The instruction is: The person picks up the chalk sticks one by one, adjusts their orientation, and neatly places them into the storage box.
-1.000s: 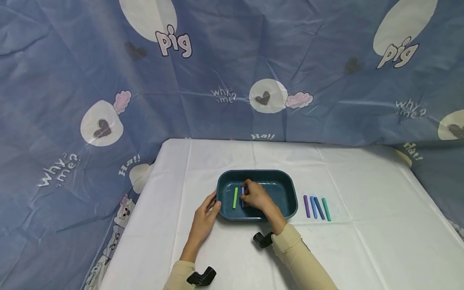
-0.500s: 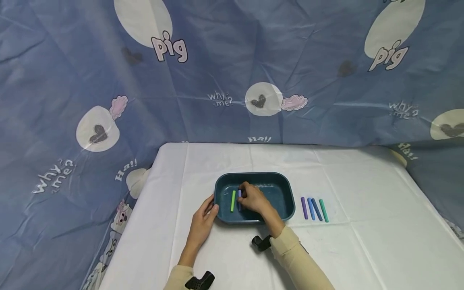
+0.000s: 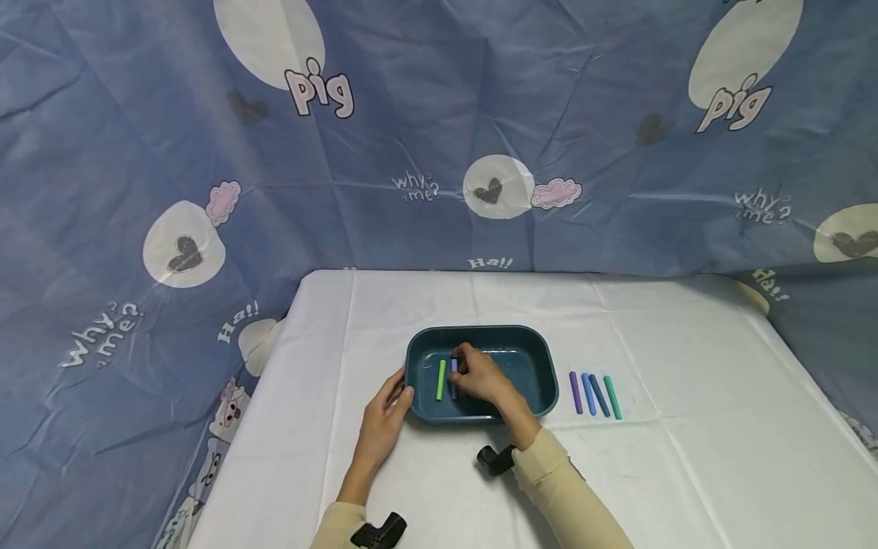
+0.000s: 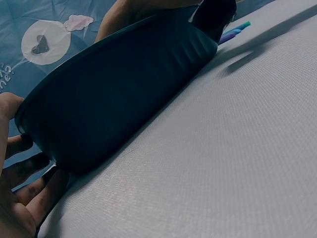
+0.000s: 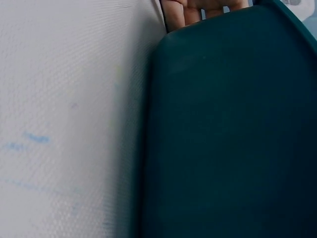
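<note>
A dark teal tray [image 3: 480,418] rests on the white cloth. My left hand [image 3: 380,423] holds its left end, thumb at the rim and fingers against the outer wall, as the left wrist view also shows. Inside, my right hand [image 3: 483,375] pinches a blue-violet crayon [image 3: 453,379] between thumb and fingers, upright in line beside a light green crayon [image 3: 440,380]. The crayon is low over the tray floor. In the right wrist view the tray wall [image 5: 228,124] hides the right hand, and only the left hand's fingers [image 5: 190,14] appear beyond it.
Right of the tray lie a purple crayon [image 3: 575,393], a light blue crayon [image 3: 588,394], a dark blue crayon [image 3: 600,395] and a green crayon [image 3: 613,397]. A blue printed curtain [image 3: 384,229] hangs behind the table. Blue marks [image 5: 37,137] stain the cloth.
The head view has shifted slightly, so everything sits a little further left. Both hands keep their places, the right one still pinching the blue-violet crayon inside the tray.
</note>
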The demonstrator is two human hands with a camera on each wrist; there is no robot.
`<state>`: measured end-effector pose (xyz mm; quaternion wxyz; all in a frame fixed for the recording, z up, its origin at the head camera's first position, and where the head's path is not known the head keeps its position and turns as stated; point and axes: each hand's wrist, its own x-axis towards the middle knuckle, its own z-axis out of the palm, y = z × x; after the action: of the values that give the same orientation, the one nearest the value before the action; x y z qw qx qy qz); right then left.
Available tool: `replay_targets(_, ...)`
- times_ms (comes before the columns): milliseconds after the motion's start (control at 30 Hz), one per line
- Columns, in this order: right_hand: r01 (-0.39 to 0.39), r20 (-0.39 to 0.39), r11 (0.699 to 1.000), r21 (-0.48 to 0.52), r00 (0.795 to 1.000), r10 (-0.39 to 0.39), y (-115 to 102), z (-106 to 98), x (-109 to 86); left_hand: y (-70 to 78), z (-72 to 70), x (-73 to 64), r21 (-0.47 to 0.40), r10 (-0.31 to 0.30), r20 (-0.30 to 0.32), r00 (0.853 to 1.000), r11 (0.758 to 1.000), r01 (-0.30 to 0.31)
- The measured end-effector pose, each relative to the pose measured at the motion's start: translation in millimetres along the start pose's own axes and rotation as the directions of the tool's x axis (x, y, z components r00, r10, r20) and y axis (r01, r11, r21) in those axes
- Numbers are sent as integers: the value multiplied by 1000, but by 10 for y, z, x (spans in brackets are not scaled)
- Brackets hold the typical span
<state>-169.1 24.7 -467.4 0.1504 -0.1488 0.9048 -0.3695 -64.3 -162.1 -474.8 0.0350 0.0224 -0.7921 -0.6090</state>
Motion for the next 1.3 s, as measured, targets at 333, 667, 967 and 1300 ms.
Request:
replay_targets(333, -38, 49, 991, 129, 998, 32, 25, -36, -52, -321, 58, 82, -14, 12, -29, 999, 1000, -13)
replay_targets(667, -21, 67, 961, 276, 998, 3, 93, -98, -99, -364, 58, 75, -3, 30, -55, 998, 1000, -30)
replay_targets(967, 34, 43, 936, 350, 998, -52, 142, -207, -125, -365, 30, 92, 3, 31, -49, 998, 1000, -30)
replay_targets(1300, 73, 13, 937, 341, 996, -83, 212, -386, -192, -361, 62, 116, -13, 32, -50, 998, 999, -33)
